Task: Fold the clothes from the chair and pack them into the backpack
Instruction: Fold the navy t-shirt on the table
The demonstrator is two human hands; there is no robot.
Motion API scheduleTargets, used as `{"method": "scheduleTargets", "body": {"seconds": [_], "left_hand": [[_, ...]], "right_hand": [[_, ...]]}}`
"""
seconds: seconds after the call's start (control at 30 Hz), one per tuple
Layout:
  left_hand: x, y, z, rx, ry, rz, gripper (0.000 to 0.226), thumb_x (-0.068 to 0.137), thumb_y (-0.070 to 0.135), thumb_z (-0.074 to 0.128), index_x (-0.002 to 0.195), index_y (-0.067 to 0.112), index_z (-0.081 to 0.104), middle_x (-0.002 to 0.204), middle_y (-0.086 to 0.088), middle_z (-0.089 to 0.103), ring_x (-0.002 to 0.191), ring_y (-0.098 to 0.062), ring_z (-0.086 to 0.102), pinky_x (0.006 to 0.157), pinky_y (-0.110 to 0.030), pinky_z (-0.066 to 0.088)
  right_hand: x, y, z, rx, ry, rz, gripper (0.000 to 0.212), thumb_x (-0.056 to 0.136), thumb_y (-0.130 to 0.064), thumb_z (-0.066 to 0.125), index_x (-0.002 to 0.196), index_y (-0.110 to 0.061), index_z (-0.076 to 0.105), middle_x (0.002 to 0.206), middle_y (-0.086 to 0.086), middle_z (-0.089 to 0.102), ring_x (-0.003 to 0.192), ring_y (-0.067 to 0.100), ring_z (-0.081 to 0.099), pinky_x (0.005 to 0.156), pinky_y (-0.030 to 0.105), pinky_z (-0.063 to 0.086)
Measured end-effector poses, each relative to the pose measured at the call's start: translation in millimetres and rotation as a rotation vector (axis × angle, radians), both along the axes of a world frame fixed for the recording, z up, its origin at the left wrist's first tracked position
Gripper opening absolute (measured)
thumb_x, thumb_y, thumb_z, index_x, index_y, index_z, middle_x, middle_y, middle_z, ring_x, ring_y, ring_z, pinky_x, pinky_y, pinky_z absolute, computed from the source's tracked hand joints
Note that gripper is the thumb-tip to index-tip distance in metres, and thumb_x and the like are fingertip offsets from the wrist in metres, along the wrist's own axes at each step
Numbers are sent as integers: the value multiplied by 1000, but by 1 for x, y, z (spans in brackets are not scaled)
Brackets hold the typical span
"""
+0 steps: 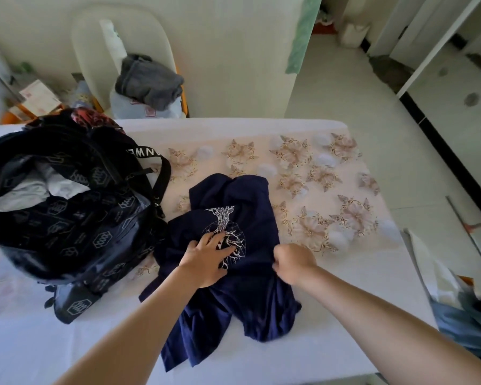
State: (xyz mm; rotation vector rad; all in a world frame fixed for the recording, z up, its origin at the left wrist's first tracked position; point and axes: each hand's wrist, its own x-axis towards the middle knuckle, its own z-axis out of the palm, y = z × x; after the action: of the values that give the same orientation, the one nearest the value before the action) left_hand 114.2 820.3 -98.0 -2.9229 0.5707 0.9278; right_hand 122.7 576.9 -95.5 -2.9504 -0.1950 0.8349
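At the far left the black backpack [67, 212] lies on the white-covered surface [39, 343]. Its main compartment gapes open upward, and pale cloth [36, 191] shows inside. Behind it, past the far edge of the surface, stands a cream chair [92, 43]. A crumpled grey garment [150, 81] sits there on top of a plastic-wrapped bundle [128, 107].

Just right of the backpack, right up against its side, the navy T-shirt [250, 207] lies rumpled, a white tree print facing up and its lower part bunched toward the person. The left hand [206, 258] rests on top of the shirt, palm down, fingers straight and spread over the left part of the print, pressing the cloth flat. The right hand [292, 262] is just beside it at the shirt's right edge, with its fingers curled under and pinching a fold of the navy fabric. Its fingertips are hidden in the cloth.

The shirt lies under both hands, between the backpack and the floral cloth [331, 184] that spreads off to the right. At the far right edge a heap of light blue fabric [461, 318] lies well apart from the shirt.
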Motion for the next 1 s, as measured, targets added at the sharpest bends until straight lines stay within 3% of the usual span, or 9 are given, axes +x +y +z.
{"method": "scheduleTargets", "body": {"seconds": [0.1,0.2,0.4,0.53,0.6,0.7,0.83,0.9,1.0], "left_hand": [[9,-11,0,-20,-41,111,61,99,57,34,154,40,14,163,3,4,148,-27,8,115,-51,23],[18,-21,-1,-42,-31,235,71,99,58,34,157,34,0,164,-1,1,149,-30,5,116,-51,21],[24,-33,-5,-29,-175,119,75,97,52,45,156,37,0,164,-3,-10,150,-29,-11,121,-54,4],[31,-34,-11,62,-47,97,73,97,63,33,155,40,-4,164,-1,-12,150,-30,-10,120,-54,12],[37,-39,-6,100,-39,102,72,95,68,27,156,39,-1,163,-4,0,148,-32,4,115,-49,27],[44,-61,11,117,59,139,76,93,73,24,156,37,3,160,-9,9,143,-38,15,106,-44,39],[62,-100,37,-94,374,231,57,98,61,34,142,27,46,146,-6,47,124,-27,57,97,-36,48],[73,-114,40,-214,246,222,32,103,39,37,120,22,59,113,-1,68,87,-22,70,77,-34,55],[95,-121,25,-282,-168,123,37,97,10,47,128,28,56,125,1,57,116,-23,54,92,-39,48]], "right_hand": [[31,-20,1,152,-407,-286,5,97,-17,47,95,-16,51,76,3,58,75,32,62,60,33,37],[60,-29,22,492,-440,-601,23,98,-13,48,119,-17,56,112,4,67,103,29,63,80,33,47],[6,-31,2,387,-365,163,42,79,-38,64,120,-30,63,134,-2,52,117,23,55,95,45,48],[-15,-40,-19,113,-48,309,72,85,-69,21,151,-42,30,165,-1,15,149,20,20,114,46,28],[-3,-54,-21,-15,-66,291,76,86,-71,6,155,-42,16,166,0,10,150,22,16,117,51,21],[34,-86,-14,-198,-92,272,63,99,-60,26,156,-38,16,161,4,24,146,27,27,119,51,15],[58,-116,-3,-219,-226,236,36,97,-28,46,132,-25,55,139,5,47,127,26,43,107,42,31],[48,-113,-2,-152,-393,139,32,92,-22,50,122,-21,60,123,4,51,112,27,50,95,41,41],[14,-88,-8,-13,-448,-51,40,93,-41,48,127,-22,56,117,5,52,103,29,54,81,40,48]]}}
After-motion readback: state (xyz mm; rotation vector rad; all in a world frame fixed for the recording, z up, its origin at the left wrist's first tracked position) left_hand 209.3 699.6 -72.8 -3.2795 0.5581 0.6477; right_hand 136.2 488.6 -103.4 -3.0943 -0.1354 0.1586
